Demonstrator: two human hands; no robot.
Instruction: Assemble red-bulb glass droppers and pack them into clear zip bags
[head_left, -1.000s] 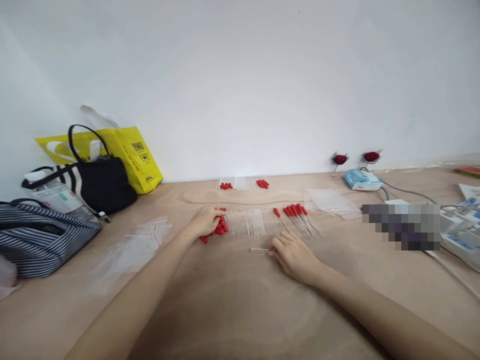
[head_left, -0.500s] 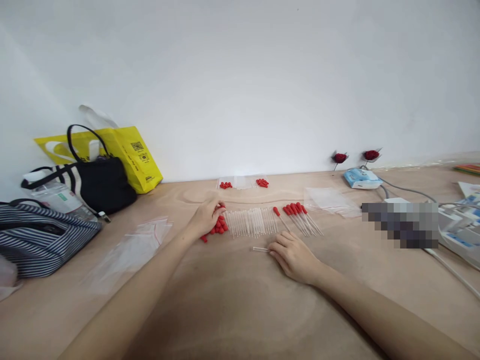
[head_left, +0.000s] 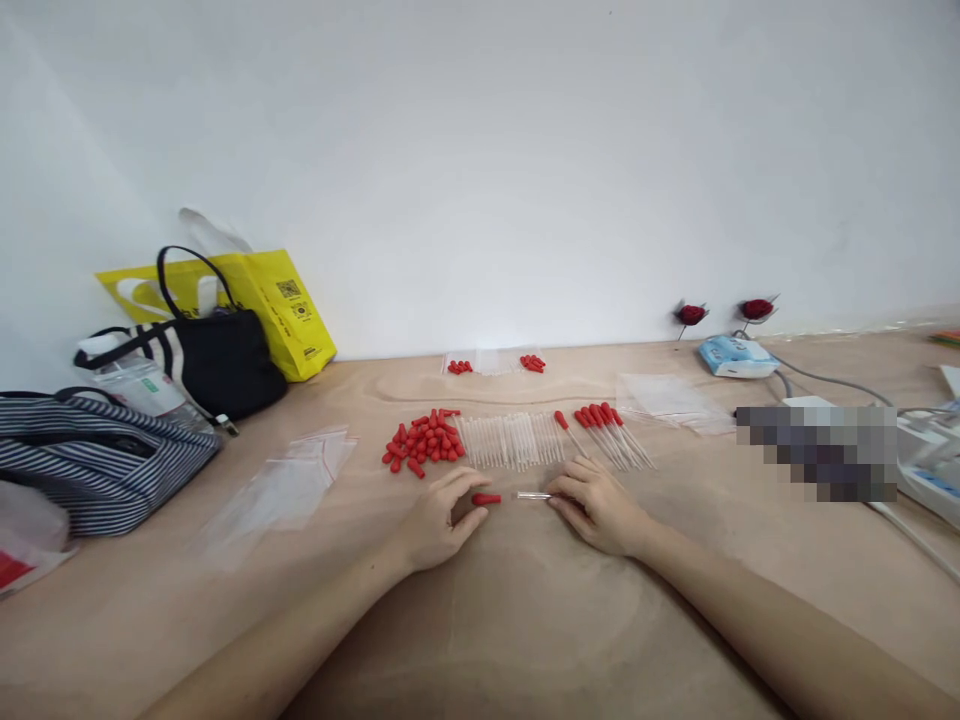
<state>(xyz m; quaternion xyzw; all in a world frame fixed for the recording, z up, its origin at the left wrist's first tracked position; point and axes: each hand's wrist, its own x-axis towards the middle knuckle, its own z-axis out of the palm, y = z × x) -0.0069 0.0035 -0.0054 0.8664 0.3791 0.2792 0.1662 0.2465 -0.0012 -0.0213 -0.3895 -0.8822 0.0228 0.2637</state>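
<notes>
Between the thumb and fingers of my left hand (head_left: pixel 444 518) is a red rubber bulb (head_left: pixel 487 499), its narrow end pointing right. My right hand (head_left: pixel 600 505) pinches a clear glass tube (head_left: pixel 532 496), whose free end points left at the bulb, with a small gap between them. Behind my left hand lies a pile of red bulbs (head_left: pixel 427 440). A row of clear tubes (head_left: pixel 510 441) lies beside the pile. Farther right are several tubes with red bulbs on their ends (head_left: pixel 606 430).
Clear plastic bags lie at the left (head_left: pixel 281 490) and back right (head_left: pixel 667 400). Small bags with red bulbs (head_left: pixel 532 363) rest by the wall. A striped bag (head_left: pixel 112 470), black bag (head_left: pixel 225 365) and yellow bag (head_left: pixel 289 315) stand left. A blue packet (head_left: pixel 739 357) and cables are right.
My left hand has come from the pile toward my right hand with a red bulb, uncovering the pile. The right hand still holds the tube. The view has shifted slightly.
</notes>
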